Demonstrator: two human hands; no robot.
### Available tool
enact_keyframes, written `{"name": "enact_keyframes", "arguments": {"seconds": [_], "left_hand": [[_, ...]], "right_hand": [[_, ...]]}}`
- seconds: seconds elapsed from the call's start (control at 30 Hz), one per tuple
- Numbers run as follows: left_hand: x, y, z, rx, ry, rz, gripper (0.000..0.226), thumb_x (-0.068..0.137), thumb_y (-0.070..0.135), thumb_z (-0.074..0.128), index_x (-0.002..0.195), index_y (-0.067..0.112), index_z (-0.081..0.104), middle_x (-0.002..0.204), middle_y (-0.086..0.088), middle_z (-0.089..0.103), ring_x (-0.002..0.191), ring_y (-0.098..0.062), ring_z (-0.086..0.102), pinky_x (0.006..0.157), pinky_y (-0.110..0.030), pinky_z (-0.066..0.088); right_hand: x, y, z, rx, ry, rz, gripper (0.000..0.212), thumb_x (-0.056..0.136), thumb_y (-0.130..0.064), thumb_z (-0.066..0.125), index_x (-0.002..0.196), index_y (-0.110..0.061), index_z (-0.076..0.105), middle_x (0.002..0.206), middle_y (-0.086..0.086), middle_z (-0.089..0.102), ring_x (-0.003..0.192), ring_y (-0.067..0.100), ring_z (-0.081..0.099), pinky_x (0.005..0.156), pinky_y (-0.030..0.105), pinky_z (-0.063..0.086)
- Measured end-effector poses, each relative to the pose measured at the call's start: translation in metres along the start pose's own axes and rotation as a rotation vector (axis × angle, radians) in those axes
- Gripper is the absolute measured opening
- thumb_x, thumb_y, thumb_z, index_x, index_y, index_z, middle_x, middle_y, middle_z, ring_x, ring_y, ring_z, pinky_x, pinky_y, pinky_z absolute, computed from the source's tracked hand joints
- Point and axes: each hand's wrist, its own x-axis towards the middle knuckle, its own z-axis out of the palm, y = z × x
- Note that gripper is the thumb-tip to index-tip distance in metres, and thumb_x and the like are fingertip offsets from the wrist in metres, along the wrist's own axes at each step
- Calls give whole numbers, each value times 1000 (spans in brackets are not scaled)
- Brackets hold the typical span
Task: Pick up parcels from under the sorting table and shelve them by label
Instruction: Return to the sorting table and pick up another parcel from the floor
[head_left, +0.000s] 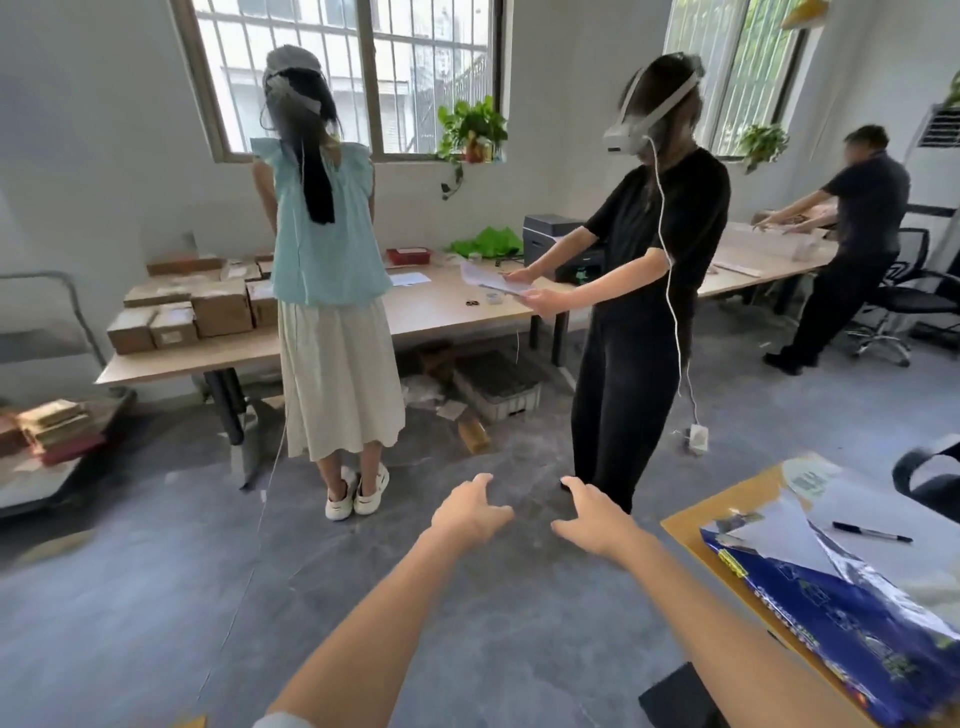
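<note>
My left hand (470, 512) and my right hand (597, 517) are stretched out in front of me over the grey floor, fingers spread, holding nothing. Ahead stands the wooden sorting table (447, 306). Several brown cardboard parcels (218, 306) are stacked on its left end. Under the table lie a grey crate (501, 387), a brown box (439, 358) and loose packets. A small brown parcel (474, 434) lies on the floor in front of the crate. No shelf is in view.
A person in a teal top (327, 260) stands at the table, back to me. A person in black (644, 291) wearing a headset holds papers. A third person (852, 244) leans over a far table. A cart (52, 431) stands left; a desk (727, 514) with a blue bag right.
</note>
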Motion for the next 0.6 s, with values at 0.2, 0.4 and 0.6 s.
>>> {"name": "enact_keyframes", "arguments": {"seconds": [0.2,0.4,0.6], "left_hand": [[88,5,-11,19,-23,-24,72,81,39,54,146,24,28,146,-6,42,123,-26,51,99,-38,45],[178,32,-18,2,-11,-36,72,80,40,54,146,23,29,139,-6,48,111,-27,60,94,-41,51],[260,60,-27,3,25,-39,71,80,37,52,146,24,29,140,-6,47,105,-26,62,91,-40,51]], "right_hand": [[92,4,-15,19,-26,-2,75,84,-39,53,148,-24,17,148,4,35,126,26,46,95,38,44],[187,13,-35,47,-39,-36,73,85,-39,53,148,-26,17,150,4,33,129,25,44,93,37,42],[276,22,-64,43,-64,-43,74,85,-40,53,148,-25,16,150,5,32,128,27,45,94,38,43]]}}
